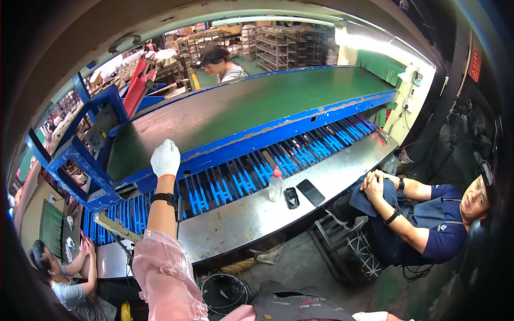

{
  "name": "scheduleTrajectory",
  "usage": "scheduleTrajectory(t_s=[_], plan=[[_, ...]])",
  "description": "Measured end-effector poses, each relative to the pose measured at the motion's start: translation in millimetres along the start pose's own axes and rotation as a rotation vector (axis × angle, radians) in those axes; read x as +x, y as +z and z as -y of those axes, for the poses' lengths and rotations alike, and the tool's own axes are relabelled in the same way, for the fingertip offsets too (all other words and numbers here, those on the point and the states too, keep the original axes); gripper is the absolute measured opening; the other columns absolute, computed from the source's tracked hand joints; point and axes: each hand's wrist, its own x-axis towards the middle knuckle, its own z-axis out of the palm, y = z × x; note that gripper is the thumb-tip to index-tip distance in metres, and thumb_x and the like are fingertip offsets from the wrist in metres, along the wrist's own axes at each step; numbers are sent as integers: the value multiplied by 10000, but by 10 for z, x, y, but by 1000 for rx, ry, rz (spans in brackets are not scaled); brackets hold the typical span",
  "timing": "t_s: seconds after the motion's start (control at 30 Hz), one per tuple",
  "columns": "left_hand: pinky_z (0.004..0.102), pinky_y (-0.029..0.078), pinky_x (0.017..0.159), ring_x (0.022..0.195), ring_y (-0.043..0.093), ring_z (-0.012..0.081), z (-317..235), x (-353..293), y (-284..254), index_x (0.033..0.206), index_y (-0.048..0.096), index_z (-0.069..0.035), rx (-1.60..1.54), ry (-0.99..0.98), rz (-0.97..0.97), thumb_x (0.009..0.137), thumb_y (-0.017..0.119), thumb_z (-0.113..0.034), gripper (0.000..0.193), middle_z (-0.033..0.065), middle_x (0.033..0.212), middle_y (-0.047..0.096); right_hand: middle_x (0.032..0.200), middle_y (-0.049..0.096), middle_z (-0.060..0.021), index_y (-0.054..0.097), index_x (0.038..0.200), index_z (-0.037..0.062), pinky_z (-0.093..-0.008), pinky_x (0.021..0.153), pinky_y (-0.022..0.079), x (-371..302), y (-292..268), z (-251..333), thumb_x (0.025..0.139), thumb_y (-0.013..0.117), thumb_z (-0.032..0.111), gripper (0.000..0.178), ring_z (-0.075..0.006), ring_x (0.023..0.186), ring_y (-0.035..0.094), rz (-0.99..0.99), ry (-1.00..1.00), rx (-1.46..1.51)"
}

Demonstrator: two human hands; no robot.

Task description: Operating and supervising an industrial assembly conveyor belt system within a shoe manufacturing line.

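Note:
My left hand (166, 158), in a white knitted glove, is at the near edge of the green conveyor belt (257, 115), by its blue frame (251, 132). Its fingers look curled in, and the palm side is hidden. A dark band circles that wrist, below a pink sleeve. At the lower edge only a sliver of my white-gloved right hand (370, 316) shows; its fingers are out of sight. On the steel ledge (225, 231) stand a clear bottle with a pink cap (276, 186), a small open black case (292, 198) and a dark phone (311, 192).
Blue-tipped rods (241, 182) run in a row under the belt. A person (417, 224) sits at the right with hands clasped. Another (75, 278) is at the lower left, and one (222, 67) behind the belt. A black bin (222, 293) stands below the ledge.

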Motion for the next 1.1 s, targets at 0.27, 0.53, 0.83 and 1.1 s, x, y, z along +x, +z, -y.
scheduleTrajectory(t_s=[0.27,0.53,0.83,1.1], plan=[[476,508,752,835,647,345,28,9,-57,886,658,-108,12,-44,23,879,490,-245,216,160,867,681,1291,551,-127,519,1306,37,-344,1047,374,235,-464,685,895,533,164,431,-248,1193,498,306,282,69],[496,506,717,802,645,365,16,-1,22,878,643,-106,-16,-6,-18,892,495,-258,213,175,831,674,1388,496,-107,457,1371,8,-321,1087,341,-250,753,-1041,966,435,148,429,-215,1269,454,-27,19,121],[505,492,734,833,636,387,39,25,52,919,629,-97,-1,-18,19,909,465,-282,247,196,871,666,896,631,-47,609,968,36,-322,772,446,127,-6,54,731,698,119,266,-113,848,496,166,-35,483],[499,499,730,828,638,380,40,14,-22,918,627,-100,10,-14,18,906,468,-282,242,193,856,665,762,595,25,615,941,21,-299,653,454,252,-739,869,745,665,126,228,-80,727,493,392,278,611]])
